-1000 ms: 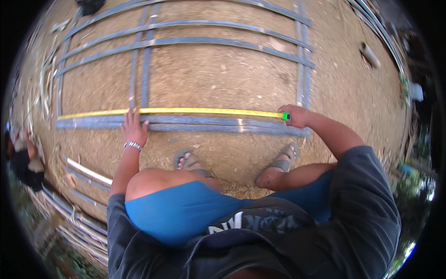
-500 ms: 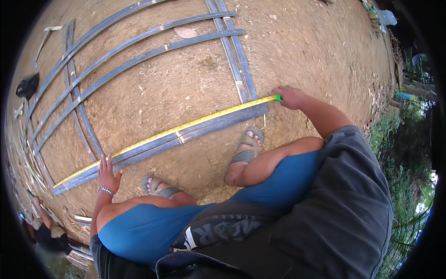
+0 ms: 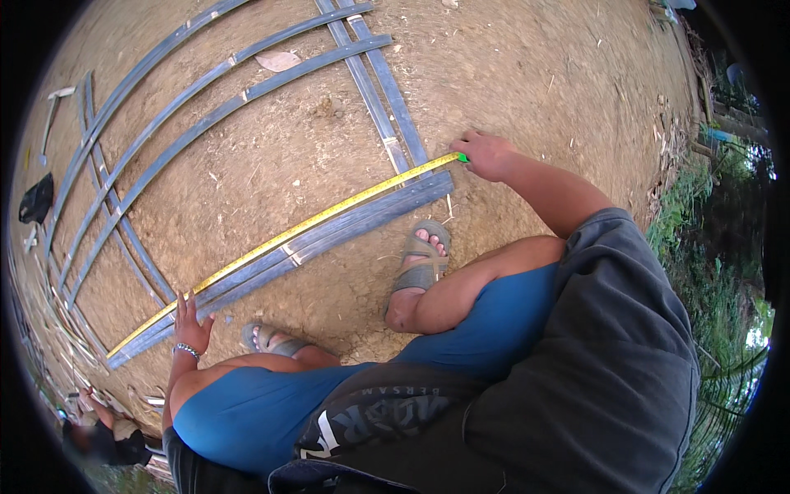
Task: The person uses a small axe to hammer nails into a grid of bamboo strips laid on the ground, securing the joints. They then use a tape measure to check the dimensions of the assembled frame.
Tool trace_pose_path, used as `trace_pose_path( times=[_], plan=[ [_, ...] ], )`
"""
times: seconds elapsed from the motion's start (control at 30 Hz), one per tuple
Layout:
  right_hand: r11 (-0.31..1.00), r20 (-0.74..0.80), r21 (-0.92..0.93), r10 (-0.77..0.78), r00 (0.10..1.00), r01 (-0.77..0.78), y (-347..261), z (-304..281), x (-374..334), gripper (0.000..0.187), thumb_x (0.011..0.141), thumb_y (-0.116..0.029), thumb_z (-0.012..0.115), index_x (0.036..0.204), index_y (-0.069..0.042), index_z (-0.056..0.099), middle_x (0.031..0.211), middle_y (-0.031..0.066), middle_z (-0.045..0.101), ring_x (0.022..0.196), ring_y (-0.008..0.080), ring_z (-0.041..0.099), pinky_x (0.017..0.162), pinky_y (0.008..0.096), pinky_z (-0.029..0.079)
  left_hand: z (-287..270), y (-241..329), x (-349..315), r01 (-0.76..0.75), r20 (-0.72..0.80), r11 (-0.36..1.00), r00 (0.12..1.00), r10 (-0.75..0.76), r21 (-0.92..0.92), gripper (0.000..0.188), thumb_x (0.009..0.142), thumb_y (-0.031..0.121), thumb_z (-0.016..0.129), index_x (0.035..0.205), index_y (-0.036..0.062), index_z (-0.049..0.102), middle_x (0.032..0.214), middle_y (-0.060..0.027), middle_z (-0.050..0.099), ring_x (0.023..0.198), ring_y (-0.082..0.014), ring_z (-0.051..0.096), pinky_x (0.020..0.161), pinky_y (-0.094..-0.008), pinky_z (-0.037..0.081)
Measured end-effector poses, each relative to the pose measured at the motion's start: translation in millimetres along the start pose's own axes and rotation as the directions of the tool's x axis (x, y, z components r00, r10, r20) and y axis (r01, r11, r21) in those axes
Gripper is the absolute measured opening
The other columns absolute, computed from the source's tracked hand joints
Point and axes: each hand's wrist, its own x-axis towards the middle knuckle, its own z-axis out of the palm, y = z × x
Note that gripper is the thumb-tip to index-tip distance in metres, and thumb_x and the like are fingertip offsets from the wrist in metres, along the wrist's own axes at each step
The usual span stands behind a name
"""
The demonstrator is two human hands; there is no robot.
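Observation:
My right hand (image 3: 487, 156) is closed around the green case of a tape measure (image 3: 463, 157), near the right end of some dark bamboo slats. The yellow tape (image 3: 329, 212) stretches from it toward the far left end of those slats. Two or more slats (image 3: 309, 244) lie side by side on the ground in front of my feet, with a pale joint near their middle. My left hand (image 3: 192, 329), a chain bracelet at its wrist, is open with fingers spread. Its fingertips reach the tape and slats near the left end; light contact or hovering, I cannot tell.
Beyond lies a lattice of crossed dark slats (image 3: 206, 123) on bare dirt. A dry leaf (image 3: 278, 61) rests between them. At the left are a black bag (image 3: 36, 198) and a hammer-like tool (image 3: 51, 119). Another person (image 3: 103, 436) sits lower left. Plants (image 3: 699, 247) edge the right.
The whole view has turned slightly, shifting the lattice left and up. My right hand still grips the tape measure and my left hand stays spread at the slats' left end.

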Motion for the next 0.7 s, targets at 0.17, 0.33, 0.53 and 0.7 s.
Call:
trace_pose_path(
  times=[0.17,0.33,0.53,0.7],
  plan=[
    [1.000,0.032,-0.003,0.013,0.999,-0.012,-11.1,-11.0,-8.9,0.049,0.094,-0.024,0.066,0.140,-0.025,0.052,0.136,0.0108,0.053,0.126,0.0323,0.058,0.096,0.0469,0.054,-2.6,0.3,6.5,-0.006,0.035,1.000,0.999,0.005,0.025,0.087,0.092,0.037,0.071,0.161,0.0125,0.025,0.167,-0.0251,0.012,0.152,-0.0442,0.022,0.122,-0.0502,0.027],
    [1.000,0.029,-0.004,0.014,0.999,-0.013,-8.6,-2.5,-9.7,0.048,0.093,-0.023,0.066,0.139,-0.024,0.051,0.135,0.0125,0.053,0.125,0.0331,0.059,0.095,0.0469,0.054,-4.3,3.9,11.1,-0.036,0.061,0.999,0.998,0.034,0.034,0.088,0.091,0.035,0.072,0.161,0.0115,0.024,0.167,-0.0257,0.011,0.152,-0.0442,0.021,0.122,-0.0499,0.026],
    [1.000,0.009,0.003,-0.009,1.000,0.009,-8.9,-1.3,-9.4,0.047,0.093,-0.023,0.067,0.137,-0.021,0.051,0.135,0.0130,0.052,0.125,0.0341,0.058,0.095,0.0458,0.054,-7.5,7.6,11.7,-0.043,0.070,0.997,0.997,0.038,0.066,0.086,0.092,0.034,0.071,0.160,0.0063,0.025,0.167,-0.0271,0.011,0.150,-0.0459,0.025,0.121,-0.0478,0.030],
    [1.000,0.013,-0.014,0.006,1.000,-0.006,-5.0,2.9,-9.0,0.044,0.093,-0.025,0.068,0.134,-0.023,0.052,0.133,0.0094,0.050,0.124,0.0313,0.058,0.096,0.0460,0.055,-1.3,4.4,12.1,-0.052,0.058,0.998,0.997,0.050,0.036,0.086,0.091,0.034,0.072,0.160,0.0086,0.027,0.167,-0.0266,0.012,0.151,-0.0444,0.023,0.122,-0.0489,0.027]
  ],
)
